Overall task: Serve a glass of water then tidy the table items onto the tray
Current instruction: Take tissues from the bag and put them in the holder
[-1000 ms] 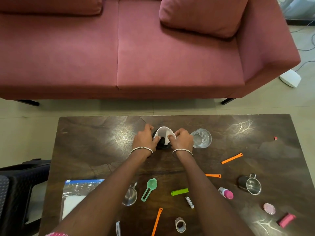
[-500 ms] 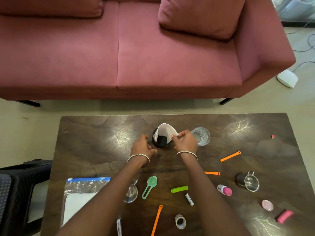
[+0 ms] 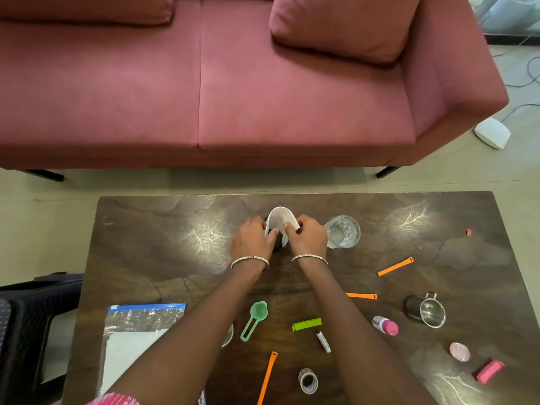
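left hand (image 3: pixel 250 239) + right hand (image 3: pixel 308 238) pinch white paper (image 3: pixel 281 217) | glass (image 3: pixel 343 231) just beside right hand

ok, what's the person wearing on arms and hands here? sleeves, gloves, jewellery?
No gloves on the left hand or the right hand, and both forearms are uncovered. Each wrist carries one thin silver-coloured band: left bangle, right bangle. A pink patterned sleeve edge shows at the bottom of the frame by the left arm. No watch or markings visible.
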`<state>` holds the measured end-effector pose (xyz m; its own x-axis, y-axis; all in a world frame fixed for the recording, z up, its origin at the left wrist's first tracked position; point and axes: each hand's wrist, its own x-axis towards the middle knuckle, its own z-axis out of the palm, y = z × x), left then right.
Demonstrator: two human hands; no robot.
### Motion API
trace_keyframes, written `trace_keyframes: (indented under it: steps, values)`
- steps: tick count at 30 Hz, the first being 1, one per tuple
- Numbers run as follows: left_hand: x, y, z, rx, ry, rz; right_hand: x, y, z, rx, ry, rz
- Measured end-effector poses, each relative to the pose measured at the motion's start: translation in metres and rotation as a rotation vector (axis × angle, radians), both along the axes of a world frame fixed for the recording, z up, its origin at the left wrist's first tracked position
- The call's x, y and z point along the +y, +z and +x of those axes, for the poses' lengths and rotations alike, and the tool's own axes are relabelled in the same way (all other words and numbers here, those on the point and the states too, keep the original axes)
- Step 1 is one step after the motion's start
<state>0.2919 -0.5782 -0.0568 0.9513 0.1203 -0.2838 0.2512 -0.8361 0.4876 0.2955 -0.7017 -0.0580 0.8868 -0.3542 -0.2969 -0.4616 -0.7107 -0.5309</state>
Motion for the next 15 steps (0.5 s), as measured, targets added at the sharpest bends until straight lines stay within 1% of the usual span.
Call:
trace_keyframes:
  steps: [2,3,5,7,9,10,12,15]
  values:
    - [-0.003,0.001,0.008,0.017,0.048,-0.023,0.003,-0.001,0.001,0.008,-0.071,0.087]
    - [-0.003,0.001,0.011,0.05,0.11,-0.064,0.004,-0.002,0.002,0.026,-0.128,0.175]
    - [-0.003,-0.001,0.014,0.164,0.256,-0.201,0.004,-0.003,0.001,0.068,-0.266,0.364]
    - [-0.002,-0.005,0.018,0.271,0.409,-0.394,0.003,-0.004,0.001,0.089,-0.397,0.491]
    - [0.0,-0.008,0.02,0.311,0.511,-0.541,0.001,-0.003,0.002,0.09,-0.48,0.578]
    - [0.001,-0.009,0.021,0.311,0.528,-0.566,0.001,-0.003,0.004,0.089,-0.499,0.604]
    - [0.004,-0.01,0.022,0.303,0.5,-0.541,-0.001,-0.004,0.008,0.099,-0.49,0.602]
    - [0.006,-0.01,0.021,0.264,0.346,-0.357,-0.004,-0.007,0.009,0.113,-0.396,0.493]
